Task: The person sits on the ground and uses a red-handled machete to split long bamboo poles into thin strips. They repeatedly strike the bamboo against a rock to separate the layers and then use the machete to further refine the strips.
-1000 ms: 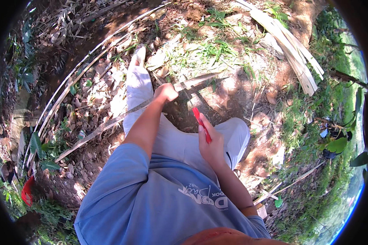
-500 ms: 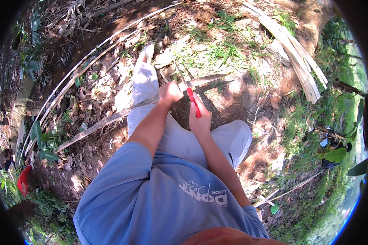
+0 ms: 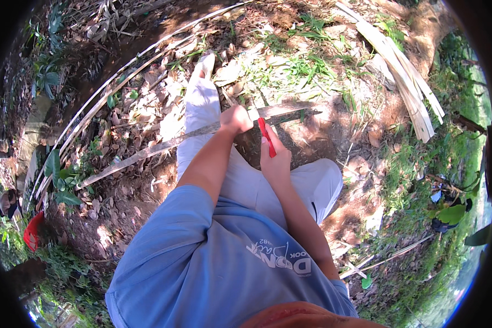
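My left hand (image 3: 236,119) is closed in a fist around a long flat strip of wood or bamboo (image 3: 142,156). The strip slants across my outstretched leg, from the lower left to the upper right. In my right hand (image 3: 276,157) is a red-handled knife (image 3: 267,138), with fingers wrapped round its handle. Its blade end points away from me and meets the strip just right of my left fist; the thin blade is hard to make out.
Long thin strips (image 3: 101,98) curve over the ground at the left. A bundle of pale split strips (image 3: 402,76) lies at the far right beside a tree base (image 3: 426,33). A red object (image 3: 34,231) sits at the left edge. Dry leaves and grass cover the ground.
The whole view has shifted slightly, so everything appears a little further right. Both hands keep their grips, and the knife stays close to the left fist on the strip.
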Demonstrator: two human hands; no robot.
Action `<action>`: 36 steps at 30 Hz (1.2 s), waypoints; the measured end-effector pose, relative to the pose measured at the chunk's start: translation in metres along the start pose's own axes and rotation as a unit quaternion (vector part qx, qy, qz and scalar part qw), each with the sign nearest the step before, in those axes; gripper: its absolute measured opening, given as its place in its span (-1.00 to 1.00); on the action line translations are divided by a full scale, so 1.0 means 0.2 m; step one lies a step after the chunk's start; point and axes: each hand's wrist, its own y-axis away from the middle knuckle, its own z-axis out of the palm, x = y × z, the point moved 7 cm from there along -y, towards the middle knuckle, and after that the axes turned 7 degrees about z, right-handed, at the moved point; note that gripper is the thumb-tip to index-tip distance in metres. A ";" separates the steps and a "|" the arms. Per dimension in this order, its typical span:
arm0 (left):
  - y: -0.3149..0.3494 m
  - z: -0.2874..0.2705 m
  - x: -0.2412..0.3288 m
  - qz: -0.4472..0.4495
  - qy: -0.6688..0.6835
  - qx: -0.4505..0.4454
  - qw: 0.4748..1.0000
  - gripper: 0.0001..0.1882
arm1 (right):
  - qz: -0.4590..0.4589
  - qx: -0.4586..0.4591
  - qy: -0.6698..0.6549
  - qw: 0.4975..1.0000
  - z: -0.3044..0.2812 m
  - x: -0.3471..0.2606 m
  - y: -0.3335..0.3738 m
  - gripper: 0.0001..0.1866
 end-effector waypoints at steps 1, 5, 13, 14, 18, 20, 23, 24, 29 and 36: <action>0.01 0.02 0.00 0.005 -0.006 0.003 1.000 -0.62 | 0.014 -0.006 0.008 1.000 -0.02 -0.01 0.02 -0.55; -0.16 -0.01 -0.12 0.022 -0.025 0.021 0.999 -0.60 | -0.007 0.008 0.031 0.999 -0.05 0.02 0.23 -0.56; -0.30 0.06 -0.26 0.069 0.005 0.030 0.997 -0.66 | 0.093 0.044 -0.049 0.993 -0.44 0.01 0.57 -0.58; -0.29 0.08 -0.25 0.098 0.009 0.042 0.994 -0.63 | 0.115 0.050 -0.059 0.990 -0.49 -0.01 0.56 -0.58; -0.28 0.06 -0.24 0.113 0.006 0.088 0.990 -0.37 | 0.150 0.116 -0.095 0.977 -0.72 0.05 0.59 -0.56; -0.20 -0.03 -0.18 0.145 -0.011 0.189 0.971 -0.31 | 0.119 0.164 -0.111 0.973 -0.82 0.05 0.60 -0.57; -0.04 -0.15 0.13 0.240 -0.051 0.365 0.898 -0.30 | 0.136 0.231 -0.082 0.960 -0.99 0.10 0.65 -0.56; 0.01 -0.15 0.26 0.279 -0.044 0.407 0.869 -0.42 | 0.147 0.257 -0.080 0.952 -1.03 0.10 0.66 -0.55; -0.16 0.49 0.61 0.256 -0.043 0.014 0.966 -0.61 | 0.153 0.319 -0.141 0.925 -1.19 0.21 0.74 -0.59; -0.18 0.84 0.64 0.179 -0.094 0.011 0.979 -0.73 | 0.182 0.354 -0.085 0.913 -1.32 0.34 0.93 -0.55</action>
